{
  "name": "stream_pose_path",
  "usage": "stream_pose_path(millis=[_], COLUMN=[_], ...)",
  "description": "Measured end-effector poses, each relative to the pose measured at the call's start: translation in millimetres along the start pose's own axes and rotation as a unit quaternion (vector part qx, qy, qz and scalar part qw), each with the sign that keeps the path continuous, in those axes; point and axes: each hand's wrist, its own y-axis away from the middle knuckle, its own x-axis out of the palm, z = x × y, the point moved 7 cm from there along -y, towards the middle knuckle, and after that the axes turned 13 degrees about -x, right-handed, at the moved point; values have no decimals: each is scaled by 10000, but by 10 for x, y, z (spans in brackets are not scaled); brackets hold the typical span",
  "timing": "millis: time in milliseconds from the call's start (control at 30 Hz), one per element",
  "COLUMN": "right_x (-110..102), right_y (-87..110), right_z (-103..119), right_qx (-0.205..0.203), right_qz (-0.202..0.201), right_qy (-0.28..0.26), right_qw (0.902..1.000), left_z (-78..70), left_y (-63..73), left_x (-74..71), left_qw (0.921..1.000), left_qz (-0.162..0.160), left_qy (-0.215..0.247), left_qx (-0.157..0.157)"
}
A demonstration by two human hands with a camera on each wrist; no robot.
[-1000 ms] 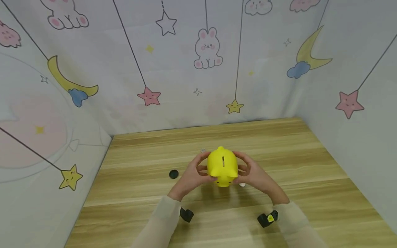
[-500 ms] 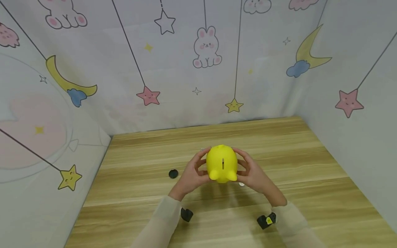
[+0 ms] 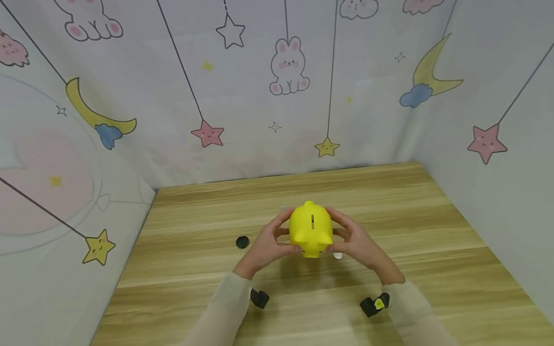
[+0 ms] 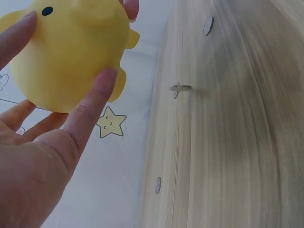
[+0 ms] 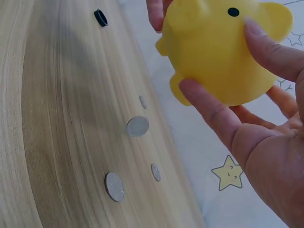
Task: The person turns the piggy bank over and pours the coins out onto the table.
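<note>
Both hands hold a yellow piggy bank (image 3: 310,230) above the table, its slotted back up and its snout facing the wearer. My left hand (image 3: 267,245) grips one side, thumb near the pig's eye in the left wrist view. On the other side my right hand (image 3: 359,245) grips it in the same way. Below lie several silver coins (image 5: 114,186). One coin (image 5: 137,126) is turned on edge to the table; I cannot tell if it stands or is falling. The underside of the bank is hidden in the head view.
A round black cap (image 3: 242,242) lies on the wooden table (image 3: 186,269), left of the left hand. One coin (image 3: 337,255) shows by the right thumb, another (image 3: 283,209) beyond the left fingers. Printed fabric walls (image 3: 251,96) border the table at the back and sides.
Half a second ago the piggy bank was tipped with its snout out of sight; now it is tilted back and the snout shows again. Both hands have kept their grip.
</note>
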Motion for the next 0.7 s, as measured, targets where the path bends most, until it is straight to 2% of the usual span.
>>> stream_pose_path(millis=[167, 300, 433, 567, 700], right_x=[-28, -37, -48, -20, 29], right_y=[35, 60, 64, 58, 46], right_z=[-51, -82, -109, -145, -189], right_qx=[523, 1015, 1318, 1527, 1724], right_qz=[-37, -145, -266, -258, -167], right_qy=[-134, -342, -128, 230, 473], right_qw=[9985, 9941, 9908, 9877, 9838], left_z=[42, 69, 109, 148, 164], left_y=[-7, -10, -27, -46, -36], left_x=[-14, -8, -3, -12, -13], left_qw=[9990, 9982, 9954, 9905, 9811], left_qz=[-167, -186, -324, -622, -900], left_qy=[-299, -94, 6, -317, -876], left_qx=[-299, -556, -897, -1182, -1471])
